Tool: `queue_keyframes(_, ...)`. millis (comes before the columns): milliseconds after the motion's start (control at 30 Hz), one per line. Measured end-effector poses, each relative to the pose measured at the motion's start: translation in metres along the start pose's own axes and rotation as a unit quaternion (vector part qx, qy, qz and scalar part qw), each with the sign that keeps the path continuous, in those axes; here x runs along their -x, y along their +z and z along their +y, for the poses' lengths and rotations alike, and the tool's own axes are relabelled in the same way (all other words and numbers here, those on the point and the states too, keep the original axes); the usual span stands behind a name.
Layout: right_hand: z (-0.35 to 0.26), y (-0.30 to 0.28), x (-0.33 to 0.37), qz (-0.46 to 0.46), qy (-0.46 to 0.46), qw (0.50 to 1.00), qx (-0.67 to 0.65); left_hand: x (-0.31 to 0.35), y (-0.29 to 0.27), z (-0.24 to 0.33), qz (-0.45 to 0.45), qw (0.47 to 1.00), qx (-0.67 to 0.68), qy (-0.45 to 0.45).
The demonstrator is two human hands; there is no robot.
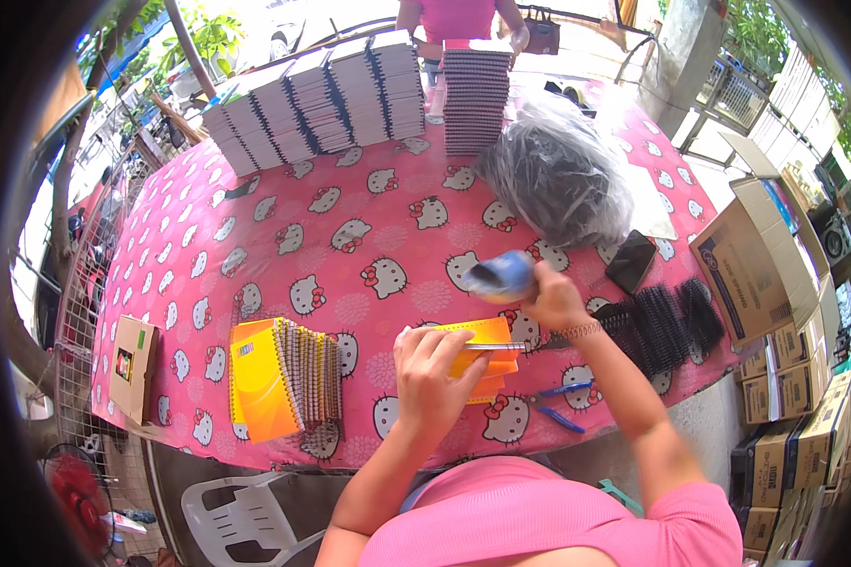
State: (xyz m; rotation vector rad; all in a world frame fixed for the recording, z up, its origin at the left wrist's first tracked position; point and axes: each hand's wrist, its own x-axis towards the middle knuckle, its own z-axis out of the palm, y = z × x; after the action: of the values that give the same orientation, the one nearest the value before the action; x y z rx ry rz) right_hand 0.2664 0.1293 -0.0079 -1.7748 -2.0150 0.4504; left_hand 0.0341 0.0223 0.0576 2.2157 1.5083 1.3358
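Note:
My left hand (433,367) is closed on an orange-yellow notebook (496,331), pressing it near its bound edge. A spiral wire coil (572,333) sticks out to the right from that edge and passes below my right wrist. My right hand (555,300), raised above the notebook, grips a blue rounded object (503,277) with a dark end. Motion blurs it, so its kind is unclear. Blue-handled pliers (565,406) lie on the table to the right of the notebook. Left of my left hand stands a stack of spiral notebooks (267,373) with yellow-orange covers.
Black binding coils (667,321) lie at the right, below a dark phone (631,262). Beyond them are a bulky plastic bag (563,170), a tall notebook stack (476,99) and rows of white-paged books (321,99). An open carton (756,255) flanks the pink-covered table (293,208). Another person (459,19) stands opposite.

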Motion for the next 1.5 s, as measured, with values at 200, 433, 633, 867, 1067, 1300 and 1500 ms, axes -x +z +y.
queue_keyframes(200,0.000,-0.062,0.010,-0.117,-0.112,0.935,-0.315,-0.003,0.005,0.000,0.002,1.000,-0.003,-0.003)
queue_keyframes(433,-0.025,-0.072,0.004,-0.101,-0.107,0.988,-0.036,-0.012,0.000,0.000,-0.033,0.998,0.026,-0.051)
queue_keyframes(633,-0.038,-0.060,-0.010,-0.143,-0.152,0.968,-0.143,-0.011,-0.008,-0.009,-0.015,0.999,0.022,-0.037)
queue_keyframes(867,-0.061,-0.046,-0.009,-0.162,-0.159,0.925,-0.304,0.021,-0.003,-0.034,0.064,0.904,0.359,-0.225)
queue_keyframes(1067,-0.063,-0.045,-0.027,-0.168,-0.194,0.942,-0.218,0.022,-0.003,-0.047,0.071,0.848,0.448,-0.274)
queue_keyframes(1300,-0.076,-0.042,-0.033,-0.185,-0.142,0.957,-0.173,0.019,-0.003,-0.053,0.085,0.839,0.468,-0.264)
queue_keyframes(1500,-0.063,-0.019,-0.022,-0.104,-0.149,0.977,-0.115,0.025,-0.007,-0.057,0.065,0.850,0.461,-0.246)
